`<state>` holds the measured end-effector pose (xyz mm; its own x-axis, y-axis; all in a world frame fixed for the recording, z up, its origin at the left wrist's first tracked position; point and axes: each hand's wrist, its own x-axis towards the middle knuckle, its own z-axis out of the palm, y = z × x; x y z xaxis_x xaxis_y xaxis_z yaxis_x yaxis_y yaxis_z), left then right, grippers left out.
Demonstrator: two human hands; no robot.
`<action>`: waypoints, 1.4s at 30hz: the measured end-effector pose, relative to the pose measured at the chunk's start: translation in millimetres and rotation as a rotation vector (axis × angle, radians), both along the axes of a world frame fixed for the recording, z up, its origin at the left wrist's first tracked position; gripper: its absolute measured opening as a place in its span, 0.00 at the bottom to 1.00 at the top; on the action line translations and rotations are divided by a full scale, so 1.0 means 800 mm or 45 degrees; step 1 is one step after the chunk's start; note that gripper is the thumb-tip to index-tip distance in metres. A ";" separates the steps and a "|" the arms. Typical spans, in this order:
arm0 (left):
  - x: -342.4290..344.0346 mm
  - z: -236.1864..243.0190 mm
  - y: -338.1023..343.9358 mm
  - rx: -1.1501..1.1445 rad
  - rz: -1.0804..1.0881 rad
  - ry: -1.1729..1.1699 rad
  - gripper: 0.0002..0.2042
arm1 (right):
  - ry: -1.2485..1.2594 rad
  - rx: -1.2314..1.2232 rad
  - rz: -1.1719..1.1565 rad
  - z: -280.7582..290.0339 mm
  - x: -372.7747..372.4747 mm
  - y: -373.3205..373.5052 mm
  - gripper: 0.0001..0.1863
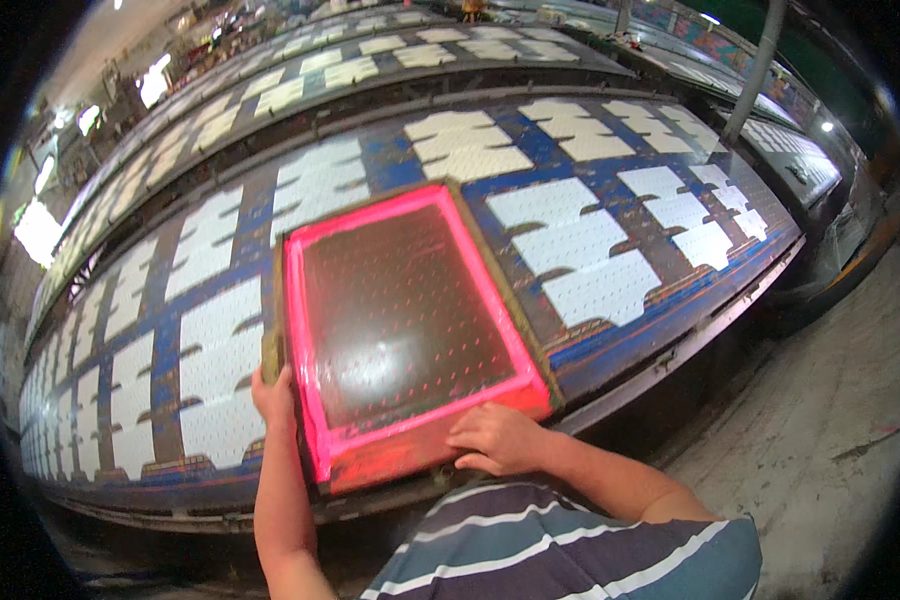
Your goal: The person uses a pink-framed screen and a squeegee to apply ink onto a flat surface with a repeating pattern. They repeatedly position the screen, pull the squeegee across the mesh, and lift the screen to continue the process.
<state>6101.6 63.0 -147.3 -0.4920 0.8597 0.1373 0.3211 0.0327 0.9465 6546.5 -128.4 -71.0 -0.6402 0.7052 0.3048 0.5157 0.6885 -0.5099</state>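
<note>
Left: one long counter [610,352], blue and dark, runs across the scene with two rows of white panel groups [220,372], notch-edged and speckled. Left of the frame at least three groups show in each row; farther left they crowd too small to count.

Hands: two. Left hand [273,393] at the frame's left rail, fingers and thumb closed on it.

Middle: one screen frame [410,305] on the counter, tilted slightly in plan, near end toward the wearer. One dark mesh, one bright pink border around all four sides, near rail smeared orange-red.

Right hand [500,438] on the near rail, fingers half curled, thumb apart; cannot tell whether it grips. Below it, one striped shirt [570,550].

Right: three groups in the near row, four in the far row. One grey pole [758,75] at far right; concrete floor [800,500] near right.
</note>
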 end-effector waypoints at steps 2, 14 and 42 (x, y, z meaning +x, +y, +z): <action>-0.005 -0.003 0.003 -0.026 0.020 -0.029 0.22 | 0.076 0.000 -0.094 0.001 0.049 0.004 0.21; -0.008 -0.007 0.014 -0.121 0.119 -0.228 0.14 | 0.050 -0.301 -0.831 -0.041 0.177 0.082 0.31; 0.036 0.047 0.009 -0.237 0.020 -0.431 0.13 | 0.235 -0.071 -0.991 0.014 0.197 0.130 0.17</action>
<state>6130.4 70.4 -109.5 -0.4959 0.8466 -0.1932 -0.0107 0.2166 0.9762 6704.0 -24.5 -59.8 0.0989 0.9459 0.3092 0.7414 0.1372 -0.6569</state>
